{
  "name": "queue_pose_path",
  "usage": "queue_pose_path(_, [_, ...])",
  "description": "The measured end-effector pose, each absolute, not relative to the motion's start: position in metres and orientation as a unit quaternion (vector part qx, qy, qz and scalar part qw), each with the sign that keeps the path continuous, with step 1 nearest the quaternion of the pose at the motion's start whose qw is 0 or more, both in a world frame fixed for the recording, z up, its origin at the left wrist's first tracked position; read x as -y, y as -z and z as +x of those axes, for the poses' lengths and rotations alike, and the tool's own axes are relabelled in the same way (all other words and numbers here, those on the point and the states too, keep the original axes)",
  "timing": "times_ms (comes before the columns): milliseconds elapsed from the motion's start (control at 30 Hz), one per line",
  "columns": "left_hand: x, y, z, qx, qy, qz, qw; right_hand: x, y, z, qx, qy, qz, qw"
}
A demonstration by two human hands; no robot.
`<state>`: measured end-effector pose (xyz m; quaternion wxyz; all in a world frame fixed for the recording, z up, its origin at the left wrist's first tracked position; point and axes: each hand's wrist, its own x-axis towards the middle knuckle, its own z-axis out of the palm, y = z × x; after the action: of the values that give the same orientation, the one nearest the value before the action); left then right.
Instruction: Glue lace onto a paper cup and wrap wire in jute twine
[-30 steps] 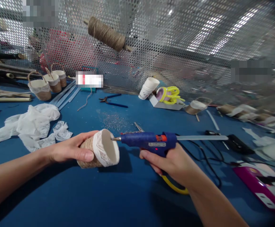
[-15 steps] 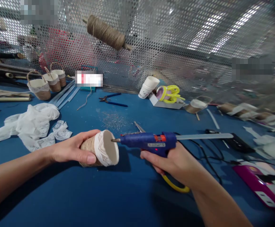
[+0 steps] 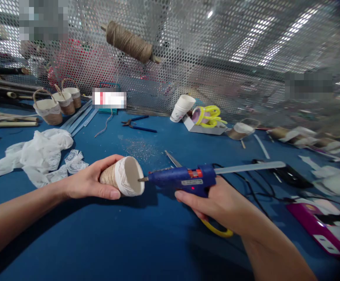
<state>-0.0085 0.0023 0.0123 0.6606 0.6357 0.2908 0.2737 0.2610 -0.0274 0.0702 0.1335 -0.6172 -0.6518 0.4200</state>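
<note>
Your left hand (image 3: 95, 180) is wrapped around the twine-covered cup (image 3: 123, 177), tilted over the tabletop (image 3: 123, 246) with its mouth toward your right. Your right hand (image 3: 216, 200) grips the blue glue gun (image 3: 174, 178), nozzle at the cup's opening; I can't tell whether they touch. Scissors (image 3: 219, 232) lie beneath the gun.

your blue table (image 3: 99, 242) carries crumpled white lace (image 3: 45, 150) on your left, with three small baskets (image 3: 51, 116) and clear sticks (image 3: 81, 117) behind it. farther from you, pliers (image 3: 143, 128) lie spread beyond scattered crumbs (image 3: 142, 150). scissors (image 3: 173, 159) lie nearer you, partly hidden; a purple power strip (image 3: 307, 220) sits to your right.
</note>
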Motion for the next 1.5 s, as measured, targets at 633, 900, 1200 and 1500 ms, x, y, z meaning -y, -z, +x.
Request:
queue_pose_path(633, [0.001,-0.016,-0.006,-0.346,-0.273,0.686,0.579,0.030,-0.062,0.262,0.666,-0.383,-0.586,0.257])
queue_pose_path(900, [0.000,-0.015,-0.005,-0.330,-0.308,0.715,0.534,0.025,-0.061,0.262,0.673,-0.362,-0.610,0.210])
queue_pose_path(1200, [0.000,-0.012,-0.006,-0.345,-0.329,0.722,0.501,0.028,-0.066,0.264,0.660,-0.424,-0.601,0.149])
queue_pose_path(1500, [-0.002,-0.011,-0.004,-0.361,-0.339,0.735,0.464,0.027,-0.066,0.263,0.671,-0.407,-0.601,0.150])
